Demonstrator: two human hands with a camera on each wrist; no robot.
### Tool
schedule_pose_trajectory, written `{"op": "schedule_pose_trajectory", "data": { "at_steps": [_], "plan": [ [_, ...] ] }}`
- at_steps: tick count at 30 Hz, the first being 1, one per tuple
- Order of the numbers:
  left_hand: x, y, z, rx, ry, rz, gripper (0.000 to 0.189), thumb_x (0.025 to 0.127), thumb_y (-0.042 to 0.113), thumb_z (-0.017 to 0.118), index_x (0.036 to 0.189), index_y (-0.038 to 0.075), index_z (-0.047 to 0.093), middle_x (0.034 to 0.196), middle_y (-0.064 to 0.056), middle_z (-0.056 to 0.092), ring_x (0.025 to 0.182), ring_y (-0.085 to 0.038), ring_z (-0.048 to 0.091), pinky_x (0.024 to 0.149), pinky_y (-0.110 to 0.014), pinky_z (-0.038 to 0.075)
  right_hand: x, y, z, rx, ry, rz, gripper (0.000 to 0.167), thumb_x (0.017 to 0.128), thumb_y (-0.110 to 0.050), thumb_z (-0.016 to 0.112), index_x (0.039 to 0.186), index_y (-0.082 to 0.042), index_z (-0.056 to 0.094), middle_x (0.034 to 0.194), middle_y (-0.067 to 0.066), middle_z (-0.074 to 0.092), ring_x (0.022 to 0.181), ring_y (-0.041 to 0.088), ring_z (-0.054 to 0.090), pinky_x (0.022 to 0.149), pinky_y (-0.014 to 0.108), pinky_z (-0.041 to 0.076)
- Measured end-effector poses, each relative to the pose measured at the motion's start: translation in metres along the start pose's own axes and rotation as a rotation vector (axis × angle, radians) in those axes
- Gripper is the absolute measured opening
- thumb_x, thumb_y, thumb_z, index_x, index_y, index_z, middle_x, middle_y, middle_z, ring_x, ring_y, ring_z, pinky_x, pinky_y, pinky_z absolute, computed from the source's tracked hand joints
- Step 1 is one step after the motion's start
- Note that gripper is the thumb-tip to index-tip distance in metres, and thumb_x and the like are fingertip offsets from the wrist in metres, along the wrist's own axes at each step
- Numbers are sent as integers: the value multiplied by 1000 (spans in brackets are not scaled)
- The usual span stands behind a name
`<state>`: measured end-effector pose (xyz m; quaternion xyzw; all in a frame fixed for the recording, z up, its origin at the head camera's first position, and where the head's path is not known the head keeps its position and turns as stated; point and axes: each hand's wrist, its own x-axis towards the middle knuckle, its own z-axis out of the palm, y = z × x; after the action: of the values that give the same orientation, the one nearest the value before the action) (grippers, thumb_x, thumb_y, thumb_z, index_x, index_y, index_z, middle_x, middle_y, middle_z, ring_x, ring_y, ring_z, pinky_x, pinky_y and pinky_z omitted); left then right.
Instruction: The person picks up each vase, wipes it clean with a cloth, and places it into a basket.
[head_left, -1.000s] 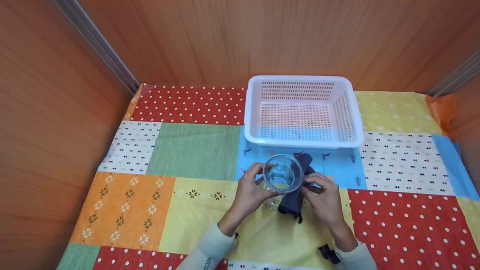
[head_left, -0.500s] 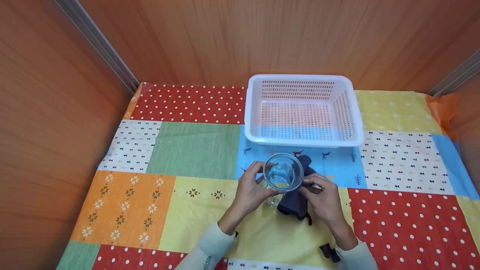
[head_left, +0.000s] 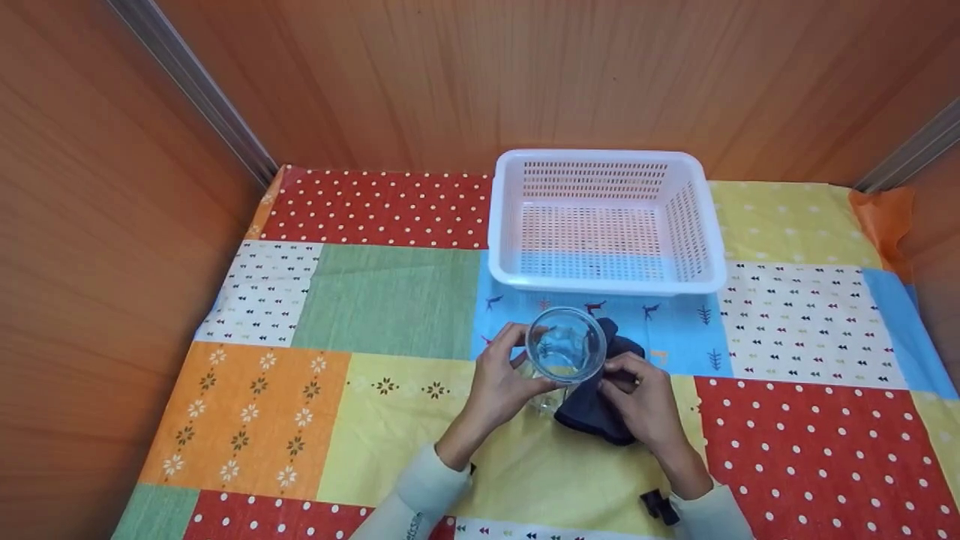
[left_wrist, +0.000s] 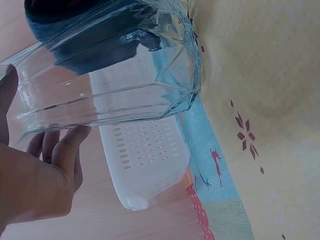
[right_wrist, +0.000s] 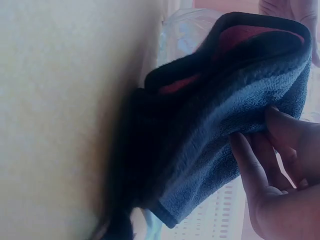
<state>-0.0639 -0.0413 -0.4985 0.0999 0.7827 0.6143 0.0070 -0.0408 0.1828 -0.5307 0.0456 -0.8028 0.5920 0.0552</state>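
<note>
A clear, faceted glass (head_left: 566,345) stands on the tablecloth in front of the basket, its round rim facing up. My left hand (head_left: 501,379) grips it from the left near the rim, thumb on the near side and fingers on the far side. Against the glass's right side lies a dark grey cloth (head_left: 596,416), folded over with a darker hem. My right hand (head_left: 649,397) pinches this cloth between thumb and fingertips beside the glass. In the right wrist view, the cloth (right_wrist: 220,115) hangs in loose folds and partly hides the glass.
Behind the glass stands a white perforated plastic basket (head_left: 607,287) with nothing in it. A patchwork tablecloth (head_left: 405,300) covers the table. Wood-grain panels (head_left: 450,82) rise at the back and both sides. Dark straps (head_left: 660,507) show at the right wrist.
The cloth's near end has spread and shifted right, and its far end has drawn a little nearer. My right hand has moved slightly left; my left hand and the glass stay put.
</note>
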Motion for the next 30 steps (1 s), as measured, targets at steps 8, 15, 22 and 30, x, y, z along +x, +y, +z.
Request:
{"op": "schedule_pose_trajectory", "data": {
  "at_steps": [8,15,22,30],
  "plan": [
    [0,-2,0,-11,-2,0,58,71,11,99,121,9,69,119,-4,67,117,-34,63,102,-53,57,1,5,1,-80,-16,81,23,82,22,75,94,2,75,95,7,70,96,21,73,84,29,63],
    [0,-3,0,-1,2,7,59,70,10,99,120,9,68,117,-4,67,117,-37,64,101,-54,57,0,11,3,-130,-26,69,23,81,22,76,92,2,72,94,8,70,95,24,73,83,32,64],
    [0,-3,1,5,0,10,59,70,9,99,120,9,69,118,-4,67,117,-34,65,102,-54,57,0,16,4,-189,-24,53,25,80,22,77,89,0,71,91,5,70,93,25,73,79,30,64],
    [0,-3,0,-10,-5,13,57,71,10,99,120,11,69,118,-3,67,118,-35,63,103,-52,57,0,19,5,-255,-30,53,25,80,21,76,86,-4,71,90,5,71,92,26,74,77,32,64]
  ]
}}
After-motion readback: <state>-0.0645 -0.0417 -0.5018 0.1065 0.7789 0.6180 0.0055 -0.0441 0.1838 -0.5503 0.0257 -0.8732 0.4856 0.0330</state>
